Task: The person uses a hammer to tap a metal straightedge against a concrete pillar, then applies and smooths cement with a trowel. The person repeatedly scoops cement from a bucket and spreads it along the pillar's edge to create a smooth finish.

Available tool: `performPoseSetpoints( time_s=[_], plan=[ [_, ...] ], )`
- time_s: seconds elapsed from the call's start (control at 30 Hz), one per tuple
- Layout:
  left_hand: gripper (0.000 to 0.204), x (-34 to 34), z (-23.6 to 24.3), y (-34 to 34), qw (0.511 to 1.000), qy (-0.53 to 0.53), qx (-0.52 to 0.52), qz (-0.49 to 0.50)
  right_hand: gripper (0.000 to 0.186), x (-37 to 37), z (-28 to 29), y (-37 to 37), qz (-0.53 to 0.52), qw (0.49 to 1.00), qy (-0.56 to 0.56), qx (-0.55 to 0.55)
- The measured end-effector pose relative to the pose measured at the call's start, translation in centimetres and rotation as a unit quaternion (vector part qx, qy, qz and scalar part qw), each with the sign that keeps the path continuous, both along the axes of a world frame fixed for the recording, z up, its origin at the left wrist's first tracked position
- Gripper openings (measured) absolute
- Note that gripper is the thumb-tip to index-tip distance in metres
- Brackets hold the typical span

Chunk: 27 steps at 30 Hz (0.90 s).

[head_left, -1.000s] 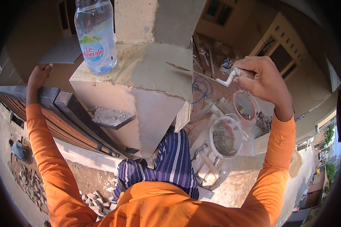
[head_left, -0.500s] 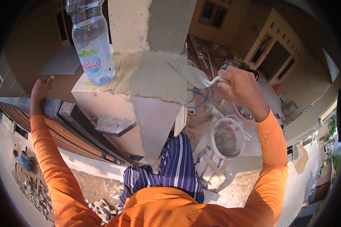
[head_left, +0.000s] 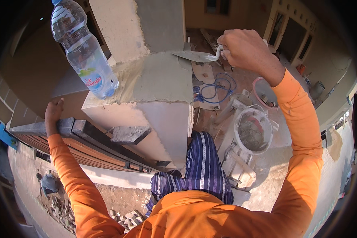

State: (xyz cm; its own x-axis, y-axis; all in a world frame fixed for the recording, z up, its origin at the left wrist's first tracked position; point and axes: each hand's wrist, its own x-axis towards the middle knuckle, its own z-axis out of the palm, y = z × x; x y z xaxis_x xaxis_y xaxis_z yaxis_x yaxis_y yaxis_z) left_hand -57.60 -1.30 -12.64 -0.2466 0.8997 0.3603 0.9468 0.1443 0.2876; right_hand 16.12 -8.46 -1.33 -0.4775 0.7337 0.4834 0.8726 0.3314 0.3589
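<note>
My right hand (head_left: 246, 49) is closed round the handle of a pointed trowel (head_left: 196, 56). Its grey-smeared blade lies level at the far right edge of a ledge topped with wet grey mortar (head_left: 158, 79). My left hand (head_left: 54, 112) lies over the dark top rail of a gate (head_left: 93, 133), fingers bent at its far side and partly hidden. A clear plastic water bottle (head_left: 89, 65) with a blue cap stands on the ledge's left corner. Below it, a dark block with crusted mortar (head_left: 131, 134) juts from the ledge's front face.
A white bucket of mortar (head_left: 252, 133) stands on planks at my right, beside a round pinkish-rimmed tub (head_left: 263, 91). A blue hose (head_left: 216, 89) coils on the floor beyond. Broken bricks (head_left: 129, 218) lie below left, where another person (head_left: 48, 183) crouches.
My right hand has risen and moved slightly left with the trowel, whose blade now lies flatter. The whole view has shifted and tilted; my left hand stays at the gate.
</note>
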Motion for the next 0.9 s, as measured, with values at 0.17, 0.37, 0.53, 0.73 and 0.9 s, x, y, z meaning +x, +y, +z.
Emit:
performPoseSetpoints(
  time_s=[0.17, 0.37, 0.53, 0.73, 0.9],
  plan=[
    [0.053, -1.1, -0.7, -0.1, 0.999, -0.011, 0.021, -0.035, 0.019, -1.5, -0.6, -3.3, -0.005, 1.0, 0.005, -0.024],
    [0.056, -0.7, -0.9, 0.6, 0.999, -0.024, 0.023, -0.027, 0.025, -2.4, 2.1, -12.7, 0.028, 0.99, 0.024, -0.137],
    [0.058, 0.8, -0.3, 0.3, 1.0, -0.018, 0.001, -0.015, 0.021, -2.9, 3.1, -7.9, 0.032, 0.993, 0.041, -0.101],
    [0.062, 0.8, -0.6, 0.0, 0.999, -0.019, 0.022, -0.016, 0.021, -5.1, 2.6, 0.3, -0.006, 0.997, -0.003, -0.072],
    [0.062, 0.8, -0.4, -0.4, 1.0, -0.012, 0.021, -0.009, 0.025, -7.1, 2.9, 1.6, -0.048, 0.992, -0.062, -0.098]
  ],
)
